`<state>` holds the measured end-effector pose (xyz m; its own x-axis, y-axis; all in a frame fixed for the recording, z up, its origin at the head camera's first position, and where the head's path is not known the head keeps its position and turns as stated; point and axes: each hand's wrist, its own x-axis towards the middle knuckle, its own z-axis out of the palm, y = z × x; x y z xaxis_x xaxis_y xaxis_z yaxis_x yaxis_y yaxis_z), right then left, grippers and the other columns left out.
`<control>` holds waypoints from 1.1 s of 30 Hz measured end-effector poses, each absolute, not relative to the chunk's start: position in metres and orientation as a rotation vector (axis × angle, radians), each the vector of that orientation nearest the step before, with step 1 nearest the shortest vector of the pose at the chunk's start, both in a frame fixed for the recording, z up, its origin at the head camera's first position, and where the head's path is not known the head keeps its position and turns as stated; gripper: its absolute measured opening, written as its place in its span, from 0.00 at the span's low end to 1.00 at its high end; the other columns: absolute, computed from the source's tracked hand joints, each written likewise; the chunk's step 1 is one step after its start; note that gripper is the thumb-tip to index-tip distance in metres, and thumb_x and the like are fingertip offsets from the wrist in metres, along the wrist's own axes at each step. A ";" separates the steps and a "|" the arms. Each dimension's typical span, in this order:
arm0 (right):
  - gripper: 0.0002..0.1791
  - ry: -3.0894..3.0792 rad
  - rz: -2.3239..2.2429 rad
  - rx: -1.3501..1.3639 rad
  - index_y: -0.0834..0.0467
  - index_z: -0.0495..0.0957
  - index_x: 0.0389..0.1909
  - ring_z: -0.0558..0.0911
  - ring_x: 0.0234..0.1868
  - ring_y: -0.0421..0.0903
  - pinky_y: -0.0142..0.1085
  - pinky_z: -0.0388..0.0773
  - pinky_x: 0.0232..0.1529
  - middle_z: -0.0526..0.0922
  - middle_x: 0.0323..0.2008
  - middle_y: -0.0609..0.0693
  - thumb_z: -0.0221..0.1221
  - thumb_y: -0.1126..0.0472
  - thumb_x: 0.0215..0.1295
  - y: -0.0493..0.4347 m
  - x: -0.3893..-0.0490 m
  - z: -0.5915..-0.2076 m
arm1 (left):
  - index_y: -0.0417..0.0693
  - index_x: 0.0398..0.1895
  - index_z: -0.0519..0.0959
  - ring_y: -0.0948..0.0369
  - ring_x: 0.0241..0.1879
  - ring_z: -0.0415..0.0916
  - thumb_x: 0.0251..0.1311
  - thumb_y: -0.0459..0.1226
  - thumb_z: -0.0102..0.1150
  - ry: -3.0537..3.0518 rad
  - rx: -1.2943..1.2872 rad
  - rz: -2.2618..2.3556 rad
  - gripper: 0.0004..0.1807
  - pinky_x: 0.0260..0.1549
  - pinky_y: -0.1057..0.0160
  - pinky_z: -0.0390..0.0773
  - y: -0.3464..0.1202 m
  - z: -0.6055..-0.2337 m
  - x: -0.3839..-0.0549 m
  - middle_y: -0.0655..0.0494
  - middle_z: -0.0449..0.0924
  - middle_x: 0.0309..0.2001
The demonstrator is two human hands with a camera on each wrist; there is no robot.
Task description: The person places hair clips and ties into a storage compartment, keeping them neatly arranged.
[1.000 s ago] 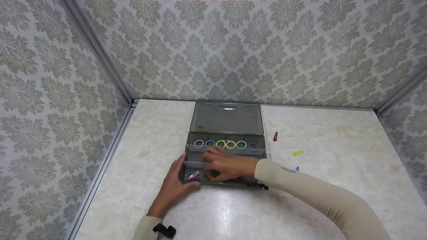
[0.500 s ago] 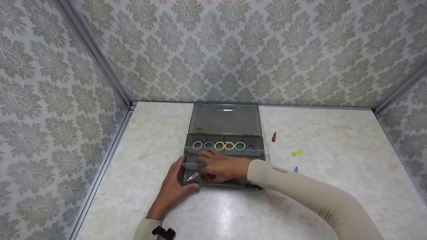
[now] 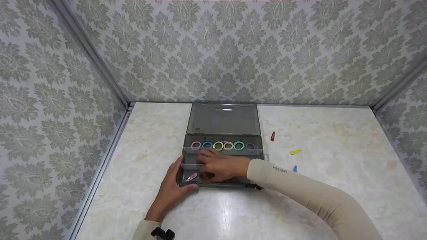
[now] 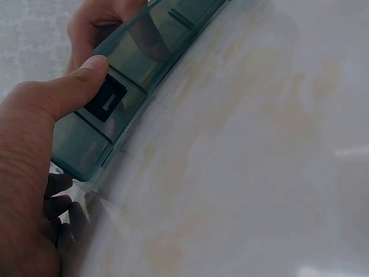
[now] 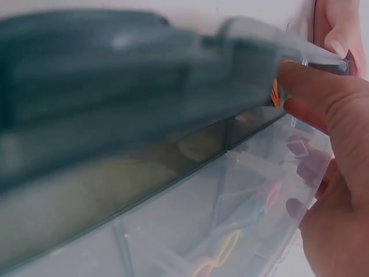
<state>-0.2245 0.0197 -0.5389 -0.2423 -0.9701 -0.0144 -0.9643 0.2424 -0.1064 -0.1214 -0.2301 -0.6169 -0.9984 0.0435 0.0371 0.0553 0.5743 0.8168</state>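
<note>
A grey see-through organizer box lies with its lid folded back. My left hand grips its front left corner; in the left wrist view the thumb lies on the front wall, near a black latch. My right hand reaches into the front compartment. In the right wrist view its thumb and finger pinch an orange hair clip, mostly hidden by them. To its left a pink hair clip lies in the same front row. Several coloured hair ties stand along the back row.
Right of the box, a red hair clip, a yellow hair clip and a blue hair clip lie on the marbled table. The right sleeve passes close to the blue one. Patterned walls enclose the table.
My right hand has moved slightly left and lower within the front compartment, and the orange clip has gone from sight beneath it in the head view. My left hand keeps its hold on the box.
</note>
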 end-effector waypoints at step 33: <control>0.10 2.342 -1.028 -1.627 0.61 0.89 0.51 0.78 0.69 0.55 0.54 0.78 0.71 0.81 0.65 0.61 0.73 0.63 0.73 0.121 -0.231 -0.542 | 0.66 0.91 0.54 0.42 0.87 0.50 0.46 0.62 0.88 -2.785 -0.062 -1.448 0.71 0.82 0.34 0.58 -0.229 -0.615 -0.123 0.48 0.56 0.88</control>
